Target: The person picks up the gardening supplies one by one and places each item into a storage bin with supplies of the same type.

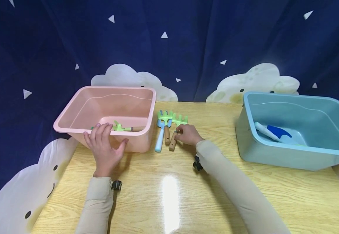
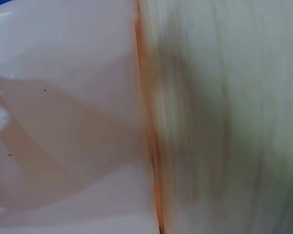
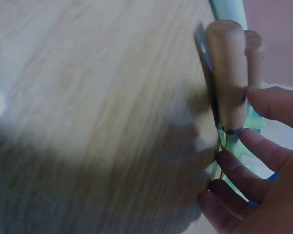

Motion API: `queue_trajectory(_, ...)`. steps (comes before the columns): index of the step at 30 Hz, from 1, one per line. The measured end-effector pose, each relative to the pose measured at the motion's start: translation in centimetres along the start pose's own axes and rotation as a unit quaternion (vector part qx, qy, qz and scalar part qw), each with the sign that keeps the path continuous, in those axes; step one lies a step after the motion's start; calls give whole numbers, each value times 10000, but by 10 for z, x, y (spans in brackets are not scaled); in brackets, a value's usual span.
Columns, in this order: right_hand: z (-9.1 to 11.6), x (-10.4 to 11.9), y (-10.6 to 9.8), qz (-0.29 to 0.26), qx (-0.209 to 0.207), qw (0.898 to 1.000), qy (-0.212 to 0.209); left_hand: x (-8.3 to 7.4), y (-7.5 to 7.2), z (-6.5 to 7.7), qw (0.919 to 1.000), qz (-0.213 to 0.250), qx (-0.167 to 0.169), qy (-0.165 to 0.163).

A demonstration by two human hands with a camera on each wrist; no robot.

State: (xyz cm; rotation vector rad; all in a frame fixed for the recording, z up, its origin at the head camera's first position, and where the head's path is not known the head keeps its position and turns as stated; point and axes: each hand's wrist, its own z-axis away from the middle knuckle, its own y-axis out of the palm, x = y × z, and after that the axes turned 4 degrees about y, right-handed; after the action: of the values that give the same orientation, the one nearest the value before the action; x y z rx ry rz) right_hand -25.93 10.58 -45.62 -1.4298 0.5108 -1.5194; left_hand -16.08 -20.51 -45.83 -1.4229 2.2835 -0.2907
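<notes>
My left hand (image 1: 106,154) holds the front rim of a pink plastic bin (image 1: 129,140), fingers over the edge and thumb against the outer wall. Inside that bin lies a green tool (image 1: 123,129) with a wooden handle. My right hand (image 1: 189,135) pinches a small green hand rake (image 1: 180,120) near where its wooden handle (image 3: 226,73) meets the green neck. Just left of it on the table are another green rake (image 1: 165,116) with a wooden handle and a blue tool (image 1: 159,139) with a pale blue handle, partly overlapping.
At the right stands a light blue bin (image 1: 277,155) with a dark blue piece (image 1: 279,131) and a pale blue handle (image 1: 266,130) inside. Both bins rest on the wood-grain table (image 1: 146,195). A navy curtain (image 1: 187,48) with clouds and triangles hangs behind.
</notes>
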Motion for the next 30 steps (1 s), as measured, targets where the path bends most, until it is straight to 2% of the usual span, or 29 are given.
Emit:
queue_trajectory(6,-5,-1,6,152,-159,9997,-96,0,-1,-1,10000,13,17,-14)
queue_trajectory(19,-1,6,4,113,-122,9998,102,0,-3,-2,9999,55,-83,9)
queue_trajectory(30,-5,2,14,9,-422,9976,540,1,-1,0,10000,35,1,40)
